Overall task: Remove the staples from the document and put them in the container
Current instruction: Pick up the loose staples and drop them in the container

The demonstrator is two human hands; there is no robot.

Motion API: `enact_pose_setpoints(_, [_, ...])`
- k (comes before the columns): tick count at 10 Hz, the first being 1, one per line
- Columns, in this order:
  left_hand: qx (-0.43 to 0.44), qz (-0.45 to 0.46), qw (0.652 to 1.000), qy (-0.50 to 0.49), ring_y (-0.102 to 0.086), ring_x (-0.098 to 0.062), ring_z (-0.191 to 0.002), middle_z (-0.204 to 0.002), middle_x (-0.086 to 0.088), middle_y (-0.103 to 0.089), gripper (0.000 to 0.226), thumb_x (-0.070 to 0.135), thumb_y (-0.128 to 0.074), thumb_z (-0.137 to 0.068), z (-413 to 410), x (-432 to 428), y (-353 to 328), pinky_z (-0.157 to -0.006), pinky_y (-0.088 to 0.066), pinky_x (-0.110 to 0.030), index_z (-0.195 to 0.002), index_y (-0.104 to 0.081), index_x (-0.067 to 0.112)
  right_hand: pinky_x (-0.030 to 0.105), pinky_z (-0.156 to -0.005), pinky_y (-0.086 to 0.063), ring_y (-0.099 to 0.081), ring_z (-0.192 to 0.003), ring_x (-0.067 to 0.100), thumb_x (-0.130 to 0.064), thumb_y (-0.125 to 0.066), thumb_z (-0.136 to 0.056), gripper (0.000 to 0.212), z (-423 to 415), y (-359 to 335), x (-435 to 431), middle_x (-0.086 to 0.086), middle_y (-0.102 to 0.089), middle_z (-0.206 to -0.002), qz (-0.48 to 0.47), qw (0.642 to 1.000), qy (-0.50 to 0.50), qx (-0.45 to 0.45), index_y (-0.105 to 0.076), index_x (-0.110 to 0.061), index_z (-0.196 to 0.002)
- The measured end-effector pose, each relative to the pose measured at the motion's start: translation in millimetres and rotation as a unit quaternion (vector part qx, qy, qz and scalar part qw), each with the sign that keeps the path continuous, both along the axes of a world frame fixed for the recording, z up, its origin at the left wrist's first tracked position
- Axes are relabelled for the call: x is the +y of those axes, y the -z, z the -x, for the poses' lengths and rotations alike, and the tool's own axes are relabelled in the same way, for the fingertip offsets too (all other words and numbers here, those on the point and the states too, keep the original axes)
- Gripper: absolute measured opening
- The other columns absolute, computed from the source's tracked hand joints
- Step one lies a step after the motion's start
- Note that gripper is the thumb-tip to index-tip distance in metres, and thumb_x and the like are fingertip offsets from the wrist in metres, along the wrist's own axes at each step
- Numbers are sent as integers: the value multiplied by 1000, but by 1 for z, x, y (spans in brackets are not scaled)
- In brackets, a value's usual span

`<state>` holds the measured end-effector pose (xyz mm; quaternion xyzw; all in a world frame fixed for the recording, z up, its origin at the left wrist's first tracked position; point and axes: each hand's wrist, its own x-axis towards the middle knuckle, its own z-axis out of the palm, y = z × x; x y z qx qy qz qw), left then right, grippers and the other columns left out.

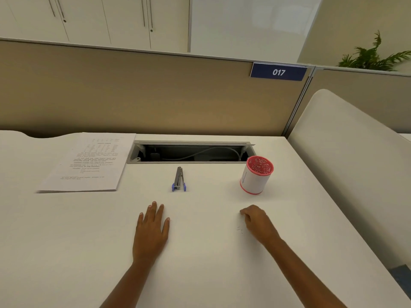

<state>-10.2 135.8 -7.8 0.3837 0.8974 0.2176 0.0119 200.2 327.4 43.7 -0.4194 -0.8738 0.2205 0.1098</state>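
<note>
Left hand (152, 230) flat, fingers spread — right hand (258, 223) curled (contents unclear) beside loose staples (240, 230).

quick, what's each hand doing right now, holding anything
Left hand: open, flat on the desk, holding nothing.
Right hand: fingers curled by the loose staples; a grip cannot be told.

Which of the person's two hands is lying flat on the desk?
The left hand, fingers spread flat below the staple remover. The right hand is curled, fingertips pinched near the small staples.
</note>
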Motion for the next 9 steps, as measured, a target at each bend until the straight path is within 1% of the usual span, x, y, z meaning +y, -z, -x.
enact_pose_setpoints(1, [4,0,1000,-4,-37,-28,-133,-144,-14,-39,73,47,-11,-80,0,-1,0,-111,-21,-42,-133,-45,9,35,-87,-46,-53,-104,29,-3,-37,-91,30,-6,9,-17,16,-59,-111,-43,997,-54,-43,-61,0,-108])
enact_pose_setpoints(2, [1,4,1000,-1,-39,-29,-132,-142,-15,-41,72,46,-13,-81,0,-1,0,-110,-24,-43,-131,-46,8,38,-77,-50,-56,-96,31,-5,-40,-91,24,-12,15,-29,15,-61,-103,-88,993,-75,-38,-62,2,-99])
enact_pose_setpoints(3, [1,1,1000,-2,-39,-29,-132,-142,-15,-41,72,47,-13,-81,0,-1,0,-110,-24,-43,-132,-46,8,34,-78,-50,-56,-96,26,-7,-39,-92,25,-17,18,-34,11,-61,-105,-103,990,-89,-41,-61,0,-100])
enact_pose_setpoints(4, [0,-5,1000,1,-35,-27,-135,-145,-13,-37,75,49,-10,-79,-1,-1,0,-112,-19,-40,-134,-42,9,17,-82,-43,-59,-99,24,-2,-43,-89,26,-19,15,-32,11,-65,-103,-42,997,-67,18,-66,-2,-100])
enact_pose_setpoints(5, [-2,-11,1000,1,-30,-25,-137,-147,-11,-33,78,50,-7,-77,-1,-1,0,-114,-15,-38,-136,-39,11,11,-79,-39,-62,-95,25,9,-47,-83,24,-16,5,-19,13,-66,-97,20,993,42,110,-68,-1,-91])
enact_pose_setpoints(6, [-1,-12,1000,0,-31,-25,-137,-147,-11,-33,78,50,-7,-77,-1,-1,1,-114,-15,-39,-136,-39,11,23,-93,-40,-58,-108,28,10,-41,-84,31,-6,-4,-4,17,-64,-111,22,991,82,108,-64,2,-104])
enact_pose_setpoints(7, [-1,-14,1000,2,-29,-24,-138,-148,-11,-32,79,51,-6,-76,0,-1,1,-114,-14,-38,-137,-38,11,29,-107,-31,-46,-126,26,5,-34,-89,40,7,-10,8,14,-50,-136,24,997,55,41,-49,-2,-126])
enact_pose_setpoints(8, [0,-12,1000,1,-27,-23,-138,-149,-10,-30,80,51,-4,-76,-1,-1,1,-114,-13,-37,-138,-37,11,26,-113,-19,-30,-138,20,3,-29,-91,48,11,-8,8,9,-30,-150,34,999,1,-31,-32,-4,-138])
enact_pose_setpoints(9, [4,-13,1000,0,-27,-24,-138,-149,-10,-31,80,51,-4,-77,0,-1,1,-114,-13,-37,-137,-37,11,23,-114,-12,-18,-142,15,0,-26,-93,50,4,-2,-6,6,-17,-155,9,996,-36,-79,-22,-7,-143])
